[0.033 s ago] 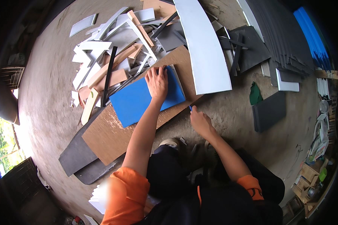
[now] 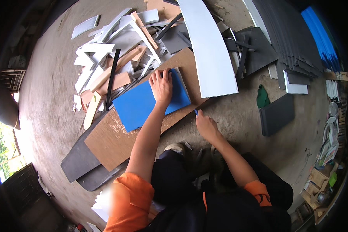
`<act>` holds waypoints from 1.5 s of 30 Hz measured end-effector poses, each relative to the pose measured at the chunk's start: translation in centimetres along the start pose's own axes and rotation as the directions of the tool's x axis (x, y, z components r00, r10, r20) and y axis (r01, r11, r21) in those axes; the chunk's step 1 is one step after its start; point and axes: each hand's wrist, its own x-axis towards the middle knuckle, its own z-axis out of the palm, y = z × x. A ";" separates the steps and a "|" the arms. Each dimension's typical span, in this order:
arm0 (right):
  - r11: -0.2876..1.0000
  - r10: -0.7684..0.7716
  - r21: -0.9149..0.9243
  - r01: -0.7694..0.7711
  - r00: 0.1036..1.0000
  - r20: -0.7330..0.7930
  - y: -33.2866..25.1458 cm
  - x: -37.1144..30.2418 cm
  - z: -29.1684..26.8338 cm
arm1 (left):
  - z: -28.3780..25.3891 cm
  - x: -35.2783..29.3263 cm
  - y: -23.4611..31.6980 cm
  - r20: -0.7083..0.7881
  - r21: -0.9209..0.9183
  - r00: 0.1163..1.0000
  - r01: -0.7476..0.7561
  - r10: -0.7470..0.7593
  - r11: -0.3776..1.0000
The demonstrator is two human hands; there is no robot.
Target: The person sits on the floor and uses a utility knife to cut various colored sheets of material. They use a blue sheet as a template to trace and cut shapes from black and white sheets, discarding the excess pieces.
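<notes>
My left hand (image 2: 161,86) lies on a blue rectangular sheet (image 2: 134,107), fingers stretched forward and a little apart. A small dark edge shows by its fingertips; I cannot tell what it is. The blue sheet rests at a slant on a brown board (image 2: 110,145), with a pale layer along its right edge. To the right, just off the board's near edge, my right hand (image 2: 207,126) is closed around a slim blue tool (image 2: 196,111). Only the tip of this tool shows, so its kind is hidden.
Beyond the board lies a heap of white, tan and black offcuts (image 2: 120,58). A long white panel (image 2: 210,54) overlaps the board's far right end. Stacked dark sheets (image 2: 297,42), a dark block (image 2: 277,115) and a green cloth (image 2: 263,96) are to the right. Dark sheets (image 2: 81,158) underlie the board.
</notes>
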 end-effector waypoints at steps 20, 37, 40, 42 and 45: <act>0.980 -0.152 -0.151 0.126 0.972 -0.177 -6.9 13.1 -4.3 | 0.0 0.2 -0.7 -0.008 -0.047 1.000 0.006 -0.006 0.999; 0.997 0.037 -0.068 -0.037 0.999 0.011 -0.9 0.3 -0.6 | -0.1 0.3 0.0 -0.045 -0.020 0.999 -0.023 0.022 1.000; 0.996 -0.001 -0.095 0.001 1.000 -0.002 -1.1 0.9 -2.8 | 0.1 0.4 -0.2 -0.047 -0.014 0.999 -0.027 0.027 1.000; 0.991 -0.036 -0.128 0.032 0.999 -0.027 -2.3 1.2 -4.8 | -0.1 0.3 -0.6 0.012 -0.009 1.000 0.007 -0.007 1.000; 0.997 -0.072 -0.041 0.067 0.989 -0.133 -5.6 4.4 -7.2 | -0.2 0.2 -1.0 0.019 0.005 1.000 0.025 -0.025 1.000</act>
